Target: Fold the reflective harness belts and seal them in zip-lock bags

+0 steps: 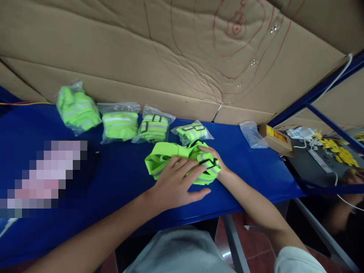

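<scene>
A neon green reflective vest (pixel 166 155) with grey stripes and black straps lies partly folded on the blue table (pixel 119 178). My left hand (pixel 176 185) lies flat on its near side, fingers stretched out and pressing it down. My right hand (pixel 212 159) curls over the vest's right end, fingers wrapped round the folded cloth. Behind the vest, several clear bags with folded green vests stand in a row along the cardboard wall: one at the far left (pixel 76 108), one beside it (pixel 120 123), a third (pixel 153 127), and a small one (pixel 192 132).
An empty clear bag (pixel 252 134) and a small cardboard box (pixel 276 139) lie at the table's right end. A blurred-out patch (pixel 45 178) covers the left of the table. A lower bench at the right holds yellow pieces (pixel 344 153), a white power strip (pixel 320 159) and cables. Another person's hand (pixel 355 176) shows there.
</scene>
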`<state>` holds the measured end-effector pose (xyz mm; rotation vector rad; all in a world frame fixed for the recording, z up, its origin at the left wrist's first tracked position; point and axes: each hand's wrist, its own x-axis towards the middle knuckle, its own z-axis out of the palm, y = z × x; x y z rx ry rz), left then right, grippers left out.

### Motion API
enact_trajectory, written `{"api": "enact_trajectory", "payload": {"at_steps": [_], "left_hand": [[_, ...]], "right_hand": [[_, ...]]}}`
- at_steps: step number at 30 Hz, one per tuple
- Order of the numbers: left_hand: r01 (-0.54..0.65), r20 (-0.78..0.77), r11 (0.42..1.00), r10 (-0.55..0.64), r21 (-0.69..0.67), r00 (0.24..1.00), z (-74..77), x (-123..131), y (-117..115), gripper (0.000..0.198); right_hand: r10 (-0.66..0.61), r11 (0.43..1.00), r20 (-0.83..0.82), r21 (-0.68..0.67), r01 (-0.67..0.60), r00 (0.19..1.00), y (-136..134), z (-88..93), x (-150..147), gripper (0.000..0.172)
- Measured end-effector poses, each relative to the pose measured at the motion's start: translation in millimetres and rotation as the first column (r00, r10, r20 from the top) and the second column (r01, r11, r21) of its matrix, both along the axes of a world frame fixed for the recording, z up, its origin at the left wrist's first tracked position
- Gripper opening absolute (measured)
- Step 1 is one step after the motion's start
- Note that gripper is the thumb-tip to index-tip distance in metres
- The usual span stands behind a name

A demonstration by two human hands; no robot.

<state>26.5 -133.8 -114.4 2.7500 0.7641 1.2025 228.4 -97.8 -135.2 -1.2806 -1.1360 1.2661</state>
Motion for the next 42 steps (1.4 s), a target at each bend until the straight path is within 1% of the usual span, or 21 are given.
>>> {"api": "enact_trajectory", "payload": {"at_steps": [2, 5, 7, 8, 9, 10, 12, 14, 16, 18, 20, 22, 24, 26, 27, 29, 31, 33, 35, 38, 42], "left_hand": [[-0.055, -0.080, 0.991, 0.045, -0.125, 0.996, -8.5, 10, -4, 0.056], [-0.136, -0.071, 0.955, 0.122, -0.263, 0.990, -18.4, 14, 0, 0.063], [-0.110, -0.001, 0.933, 0.117, -0.343, 0.993, -20.7, 11, 4, 0.061], [-0.100, 0.043, 0.923, 0.125, -0.371, 0.991, -20.6, 8, 6, 0.058], [-0.106, 0.079, 0.916, 0.147, -0.386, 0.986, -20.2, 6, 7, 0.056], [-0.125, 0.101, 0.914, 0.177, -0.385, 0.979, -19.5, 3, 9, 0.055], [-0.174, 0.093, 0.933, 0.213, -0.316, 0.973, -18.6, -1, 12, 0.053], [-0.179, 0.043, 0.966, 0.191, -0.187, 0.981, -18.8, -5, 16, 0.050], [-0.173, -0.013, 0.983, 0.172, -0.065, 0.985, -19.8, -7, 19, 0.047], [-0.208, -0.049, 0.978, 0.207, -0.012, 0.977, -20.6, -8, 21, 0.044], [-0.262, -0.070, 0.963, 0.258, -0.056, 0.964, -20.7, -8, 24, 0.042], [-0.221, -0.066, 0.950, 0.211, -0.222, 0.975, -19.8, -7, 26, 0.048], [-0.090, -0.003, 0.891, 0.099, -0.446, 0.995, -18.0, -6, 29, 0.057], [0.012, 0.082, 0.807, 0.046, -0.590, 0.996, -15.5, -7, 30, 0.050], [0.024, 0.099, 0.789, 0.046, -0.614, 0.994, -14.3, -7, 31, 0.041], [0.000, 0.079, 0.809, 0.057, -0.587, 0.995, -12.4, -8, 32, 0.031], [-0.029, 0.038, 0.841, 0.059, -0.540, 0.998, -11.8, -9, 33, 0.032], [-0.022, 0.039, 0.844, 0.051, -0.536, 0.998, -12.3, -9, 34, 0.033], [-0.016, 0.047, 0.834, 0.050, -0.551, 0.998, -13.7, -10, 34, 0.031], [-0.066, 0.015, 0.844, 0.087, -0.532, 0.996, -17.5, -9, 34, 0.030], [-0.136, 0.018, 0.893, 0.160, -0.429, 0.987, -25.0, -7, 33, 0.024]], "right_hand": [[-0.020, 0.999, -0.041, -0.036, 0.018, 0.999, -5, -6.2, -11, 0.035], [0.041, 0.997, -0.047, -0.071, -0.044, 0.998, -8, -5.1, -17, 0.039], [0.066, 0.997, 0.068, 0.042, -0.069, 0.995, -9, 1.7, -12, 0.040], [0.020, 0.985, 0.172, 0.165, -0.049, 0.985, -10, 6.3, -7, 0.043], [-0.067, 0.948, 0.288, 0.316, -0.029, 0.955, -12, 11.4, -3, 0.047], [-0.176, 0.883, 0.395, 0.467, -0.033, 0.902, -15, 16.6, 1, 0.052], [-0.327, 0.742, 0.559, 0.651, -0.160, 0.762, -23, 26.8, 7, 0.062], [-0.310, 0.663, 0.716, 0.635, -0.397, 0.626, -29, 34.3, 7, 0.070], [-0.244, 0.643, 0.826, 0.530, -0.553, 0.508, -30, 37.4, 5, 0.069], [-0.202, 0.660, 0.880, 0.446, -0.604, 0.430, -24, 36.2, 5, 0.058], [-0.177, 0.660, 0.904, 0.403, -0.635, 0.389, -15, 32.3, 11, 0.040], [-0.151, 0.628, 0.910, 0.390, -0.673, 0.387, -8, 27.3, 19, 0.027], [-0.140, 0.614, 0.896, 0.413, -0.673, 0.422, -6, 22.3, 26, 0.034], [-0.155, 0.618, 0.866, 0.460, -0.638, 0.475, -6, 17.7, 29, 0.040], [-0.166, 0.616, 0.851, 0.484, -0.622, 0.497, -7, 15.6, 29, 0.040], [-0.174, 0.608, 0.822, 0.523, -0.598, 0.542, -7, 12.3, 28, 0.039], [-0.161, 0.608, 0.782, 0.559, -0.564, 0.602, -6, 10.5, 26, 0.037], [-0.154, 0.625, 0.735, 0.590, -0.511, 0.660, -4, 10.0, 25, 0.033], [-0.155, 0.643, 0.711, 0.600, -0.476, 0.686, -2, 9.9, 24, 0.029], [-0.132, 0.652, 0.733, 0.571, -0.498, 0.667, -2, 9.0, 24, 0.029], [-0.115, 0.637, 0.792, 0.522, -0.567, 0.600, -6, 9.1, 22, 0.034]]}}
